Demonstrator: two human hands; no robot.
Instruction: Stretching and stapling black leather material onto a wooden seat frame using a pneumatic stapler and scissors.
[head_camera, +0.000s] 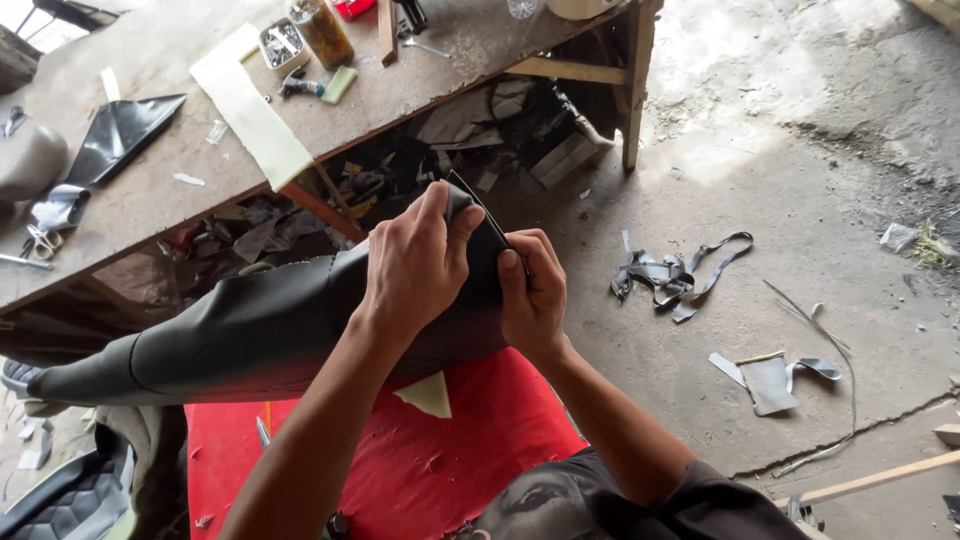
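A long black vinyl-covered seat (230, 330) lies across a red surface (440, 460) in front of me. My left hand (415, 265) grips the seat's narrow end from above, fingers pressing the black cover down. My right hand (532, 290) holds the same end from the right side, pinching the cover's edge where a thin strip sticks up. Both hands are touching the cover close together.
A wooden workbench (420, 70) stands beyond, with a foam strip (250, 110), a jar (322, 30), black vinyl piece (115, 135) and scissors (35, 245) on it. Scraps lie under it. Grey offcuts (670, 275) and a cut piece (770, 385) litter the concrete floor at right.
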